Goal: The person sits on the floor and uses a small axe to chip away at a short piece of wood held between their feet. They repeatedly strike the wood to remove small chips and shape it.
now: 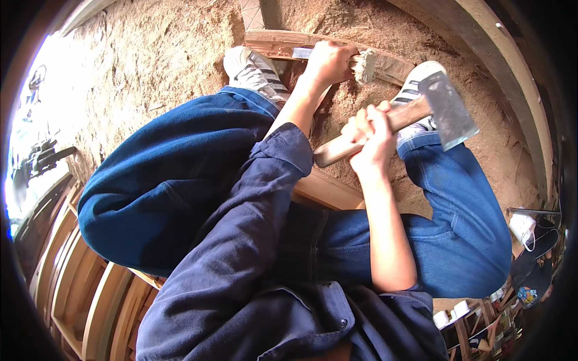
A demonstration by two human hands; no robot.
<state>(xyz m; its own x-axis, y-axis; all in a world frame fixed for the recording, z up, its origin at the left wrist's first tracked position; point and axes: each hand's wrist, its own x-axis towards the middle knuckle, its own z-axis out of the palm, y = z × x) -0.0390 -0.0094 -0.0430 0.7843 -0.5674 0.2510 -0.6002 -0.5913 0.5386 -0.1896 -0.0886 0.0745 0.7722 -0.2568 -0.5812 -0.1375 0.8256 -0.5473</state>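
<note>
My left hand is closed round a chisel. The chisel's flat pale blade shows on one side of the fist, and its frayed, mushroomed wooden handle end sticks out on the other. Beneath it lies a curved wooden beam between my two shoes; whether the blade's edge touches the wood I cannot tell. My right hand grips the wooden handle of a hatchet, held up over my right shoe. The hatchet's broad grey head is to the right of the chisel handle, apart from it.
Sawdust and shavings cover the ground. A wooden piece lies below my legs. Curved wooden frames stand at lower left, and a long curved timber runs along the right. At lower right another person is partly visible.
</note>
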